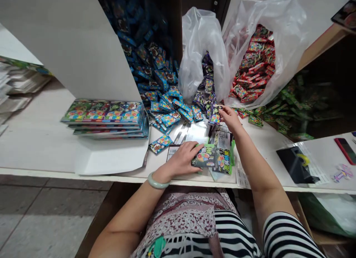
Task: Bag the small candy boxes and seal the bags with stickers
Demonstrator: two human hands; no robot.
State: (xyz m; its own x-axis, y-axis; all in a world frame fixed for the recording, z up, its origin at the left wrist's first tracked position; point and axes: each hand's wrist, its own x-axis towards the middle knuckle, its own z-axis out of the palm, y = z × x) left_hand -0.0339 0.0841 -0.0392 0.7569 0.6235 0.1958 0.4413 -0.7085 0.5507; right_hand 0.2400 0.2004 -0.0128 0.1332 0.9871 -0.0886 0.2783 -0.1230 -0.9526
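While R hand (230,118) pinches purple pkt (215,116), L hand (183,158) half-closed round blk pkt (207,157), hiding its end, grn pkts (282,113) dim.

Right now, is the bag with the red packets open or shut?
Open. The plastic bag has a wide gap in front, and red packets show through it.

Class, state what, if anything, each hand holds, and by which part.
Left hand: a black-and-green packet, by its left end. Right hand: a purple packet, by its right edge.
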